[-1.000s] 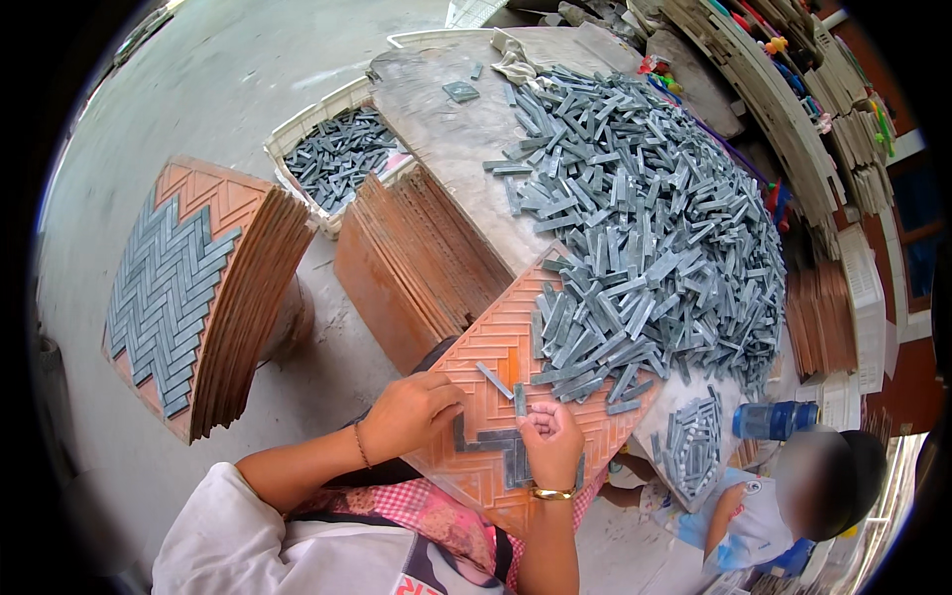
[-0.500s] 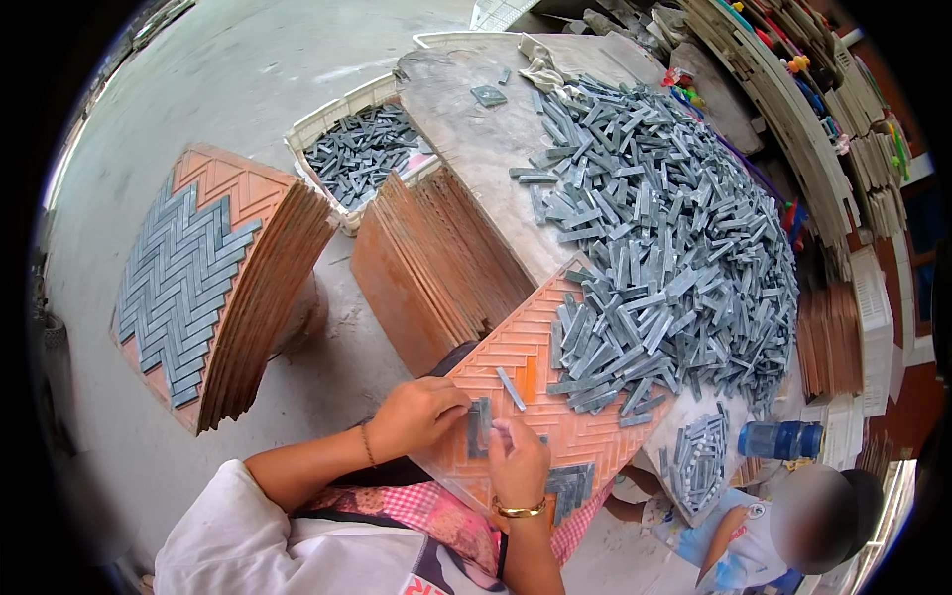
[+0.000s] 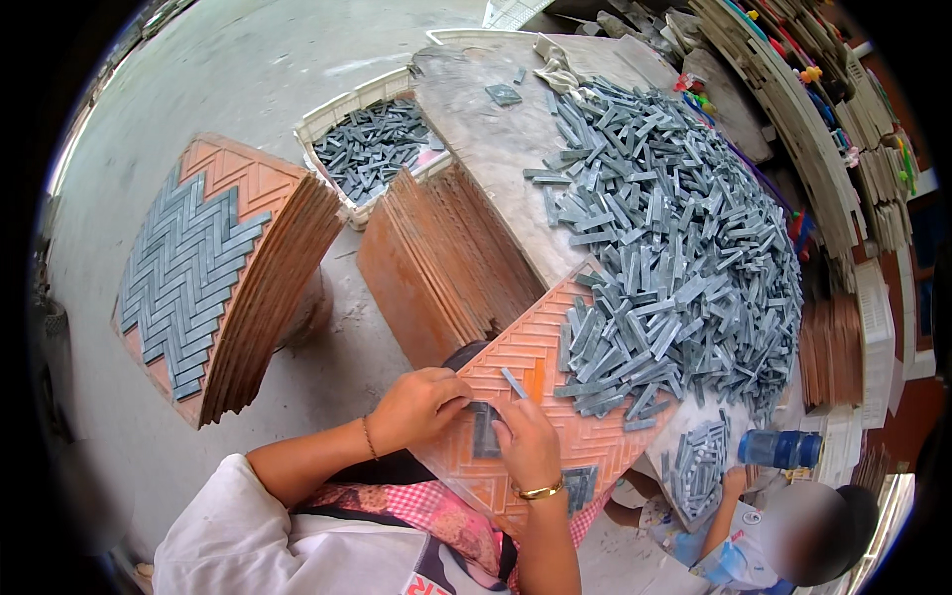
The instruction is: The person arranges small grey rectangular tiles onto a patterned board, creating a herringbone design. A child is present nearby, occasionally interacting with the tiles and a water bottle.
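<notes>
We locate the left hand (image 3: 421,407) at the left corner of the board (image 3: 595,436); its fingers are bent, and we cannot tell whether they grip. Set tiles (image 3: 486,433) occupy the board between both hands. The loose tile (image 3: 514,383) lies mid-board, just beyond the nearer, right fingers, its long axis slanting far-left to near-right. The right hand (image 3: 531,441) is curled over the board; we cannot tell its grip.

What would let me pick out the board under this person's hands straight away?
Find the big heap of grey strips on the pale table. At the heap's near-left edge, beneath the person's left hand and right hand, is an orange board with zigzag grooves. Unlike the similar board topping the stack on the left, mostly covered with grey strips, this one shows mostly bare orange.
</notes>
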`<state>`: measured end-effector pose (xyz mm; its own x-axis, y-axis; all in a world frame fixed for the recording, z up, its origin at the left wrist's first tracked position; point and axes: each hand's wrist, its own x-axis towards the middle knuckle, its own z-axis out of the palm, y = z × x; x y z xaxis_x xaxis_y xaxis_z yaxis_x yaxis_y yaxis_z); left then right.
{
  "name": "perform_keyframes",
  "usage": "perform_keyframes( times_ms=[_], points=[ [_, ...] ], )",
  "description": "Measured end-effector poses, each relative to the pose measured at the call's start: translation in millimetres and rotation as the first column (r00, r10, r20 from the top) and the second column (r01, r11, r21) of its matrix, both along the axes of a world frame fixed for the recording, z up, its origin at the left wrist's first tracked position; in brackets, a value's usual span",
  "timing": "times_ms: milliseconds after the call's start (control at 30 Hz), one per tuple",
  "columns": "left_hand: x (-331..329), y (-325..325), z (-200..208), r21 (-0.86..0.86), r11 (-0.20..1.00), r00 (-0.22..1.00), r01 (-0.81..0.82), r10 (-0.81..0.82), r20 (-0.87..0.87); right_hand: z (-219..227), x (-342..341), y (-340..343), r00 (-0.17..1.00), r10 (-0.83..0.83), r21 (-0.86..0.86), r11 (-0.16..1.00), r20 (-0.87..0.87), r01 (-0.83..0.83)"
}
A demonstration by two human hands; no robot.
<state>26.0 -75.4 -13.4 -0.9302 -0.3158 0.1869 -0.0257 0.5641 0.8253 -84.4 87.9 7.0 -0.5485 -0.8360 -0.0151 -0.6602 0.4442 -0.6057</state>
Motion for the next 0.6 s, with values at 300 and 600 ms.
perform_keyframes(
  times_ms=[300, 600],
  points=[
    [-2, -6, -3, 0.021, 0.999, 0.999, -0.043, 0.043, 0.013, -4, -14, 7, 0.966, -0.259, -0.113, 0.96, -0.01, 0.256],
    [-8, -5, -2, -0.017, 0.998, 0.997, -0.052, 0.051, -0.061, -14, -16, 13, 0.662, -0.402, -0.017, 0.847, 0.633, 0.531]
  ],
)
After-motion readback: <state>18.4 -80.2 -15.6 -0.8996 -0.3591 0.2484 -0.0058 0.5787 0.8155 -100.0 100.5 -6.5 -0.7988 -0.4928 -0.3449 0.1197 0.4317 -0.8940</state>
